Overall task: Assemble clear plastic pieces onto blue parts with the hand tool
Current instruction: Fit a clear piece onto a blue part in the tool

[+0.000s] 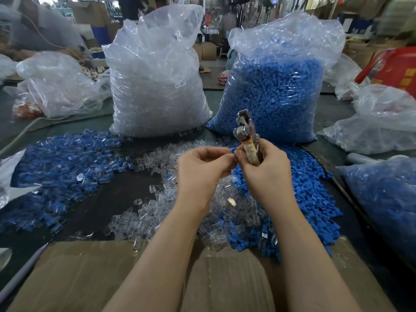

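Blue part (233, 150), mostly hidden, pinched by left hand (203, 168); right hand (265, 170) grips hand tool (246, 137).

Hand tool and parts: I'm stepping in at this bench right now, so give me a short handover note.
Right hand grips the hand tool upright by its wrapped handle, metal head up.
Left hand pinches a small blue part beside the tool; whether a clear piece is on it is hidden.
Loose clear pieces lie mid-table, loose blue parts to the right.
The pile on the left mixes blue and clear, seemingly finished ones.
Two big bags, clear and blue, stand full behind: plenty left.
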The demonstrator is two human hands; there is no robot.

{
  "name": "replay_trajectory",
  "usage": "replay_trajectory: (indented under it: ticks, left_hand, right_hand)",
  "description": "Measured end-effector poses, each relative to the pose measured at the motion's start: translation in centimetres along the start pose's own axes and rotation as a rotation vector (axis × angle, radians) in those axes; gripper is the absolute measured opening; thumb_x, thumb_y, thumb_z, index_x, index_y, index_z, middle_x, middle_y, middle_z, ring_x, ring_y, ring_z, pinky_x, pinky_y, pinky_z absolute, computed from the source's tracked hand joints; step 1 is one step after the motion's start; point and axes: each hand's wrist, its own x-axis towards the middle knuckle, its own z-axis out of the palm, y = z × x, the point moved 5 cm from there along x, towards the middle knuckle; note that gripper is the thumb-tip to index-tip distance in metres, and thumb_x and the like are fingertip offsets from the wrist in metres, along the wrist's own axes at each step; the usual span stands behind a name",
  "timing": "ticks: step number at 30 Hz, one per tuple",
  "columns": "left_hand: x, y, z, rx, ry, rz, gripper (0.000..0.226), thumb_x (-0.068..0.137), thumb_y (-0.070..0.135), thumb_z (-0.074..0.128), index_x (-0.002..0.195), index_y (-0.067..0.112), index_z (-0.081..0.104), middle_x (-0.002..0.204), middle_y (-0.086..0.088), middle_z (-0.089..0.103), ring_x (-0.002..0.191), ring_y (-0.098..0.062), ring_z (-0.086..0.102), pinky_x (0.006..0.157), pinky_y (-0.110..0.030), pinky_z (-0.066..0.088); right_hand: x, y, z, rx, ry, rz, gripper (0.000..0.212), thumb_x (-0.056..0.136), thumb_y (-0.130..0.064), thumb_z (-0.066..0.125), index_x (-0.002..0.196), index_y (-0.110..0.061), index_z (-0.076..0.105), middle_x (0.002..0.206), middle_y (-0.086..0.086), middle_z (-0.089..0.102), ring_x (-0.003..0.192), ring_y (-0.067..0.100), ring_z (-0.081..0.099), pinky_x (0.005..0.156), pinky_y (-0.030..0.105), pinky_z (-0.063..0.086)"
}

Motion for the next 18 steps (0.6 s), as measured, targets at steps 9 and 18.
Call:
replay_trajectory:
  ticks: [9,18]
  left_hand:
    - [-0.16,0.36,-0.13,0.217,0.082,0.166,0.008,0.077,0.013,0.083,0.079,0.016,0.076,0.074,0.000,0.075,0.076,-0.019,0.073,0.077,-0.045,0.061]
    - [0.25,0.51,-0.66,0.220,0.105,0.195,0.015,0.084,0.005,0.075,0.076,0.017,0.070,0.070,0.002,0.073,0.070,-0.014,0.072,0.074,-0.032,0.061]
  right_hand:
    - [0.32,0.21,0.21,0.025,-0.094,0.060,0.005,0.089,-0.023,0.068,0.085,-0.020,0.067,0.071,-0.004,0.066,0.069,0.013,0.062,0.068,0.044,0.056]
    - [-0.22,0.50,0.38,0.060,-0.290,0.145,0.014,0.084,-0.028,0.064,0.087,-0.016,0.068,0.083,0.011,0.070,0.085,0.034,0.066,0.078,0.056,0.055]
